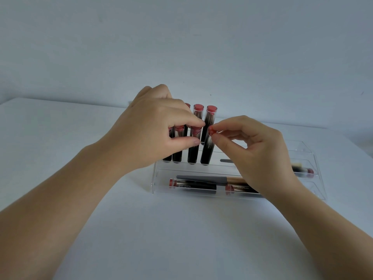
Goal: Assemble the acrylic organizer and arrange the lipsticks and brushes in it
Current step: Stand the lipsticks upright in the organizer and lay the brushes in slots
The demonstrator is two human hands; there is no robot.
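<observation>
A clear acrylic organizer (pixel 155 178) with stepped tiers stands on the white table. Several black lipsticks with pink tops stand upright in its left part. My left hand (pixel 153 128) grips the top of one upright lipstick (pixel 192 152) between thumb and fingers. My right hand (pixel 256 150) pinches the pink top of the neighbouring tilted lipstick (pixel 206 152). Two more lipsticks stand behind, one (pixel 211 116) at the back right. In the front tray lie a lipstick (pixel 193 185), a grey and gold brush (pixel 203 178) and another lipstick (pixel 240 188), partly hidden by my right wrist.
Another lipstick (pixel 306 171) and a brush tip (pixel 296 165) lie in the middle tier at the right. A grey brush handle (pixel 226 161) shows beside my right hand. The white table (pixel 181 239) stretches toward me, with a pale wall behind.
</observation>
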